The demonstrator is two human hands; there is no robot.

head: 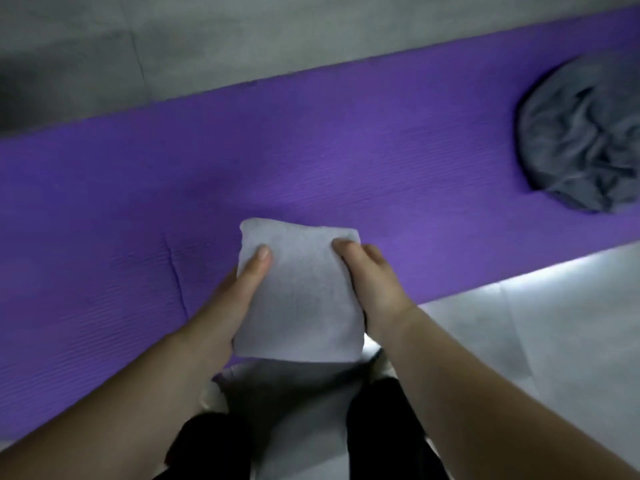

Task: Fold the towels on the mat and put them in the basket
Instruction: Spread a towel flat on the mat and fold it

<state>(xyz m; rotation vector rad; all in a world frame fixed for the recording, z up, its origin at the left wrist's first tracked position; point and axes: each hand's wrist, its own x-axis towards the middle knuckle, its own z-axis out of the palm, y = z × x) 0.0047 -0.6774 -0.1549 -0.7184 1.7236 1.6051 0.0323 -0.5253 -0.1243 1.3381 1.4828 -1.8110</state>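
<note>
Head view: the towel [301, 299], folded to a compact white square, is held over the near edge of the mat [311, 150]. The left hand [239, 289] grips its left side, thumb on top, the other fingers hidden beneath. The right hand [374, 282] grips its right side, fingers curled over the edge. Folding appears complete, so transfer is the step in hand. A round grey bundle [585, 140] lies far right on the mat; whether it is the basket cannot be told. The next move likely calls for carrying the towel without loosening its folds.

floor [242, 46]: grey tiles, seams visible | dark trouser legs [388, 427]: bottom edge, over pale tile
</note>
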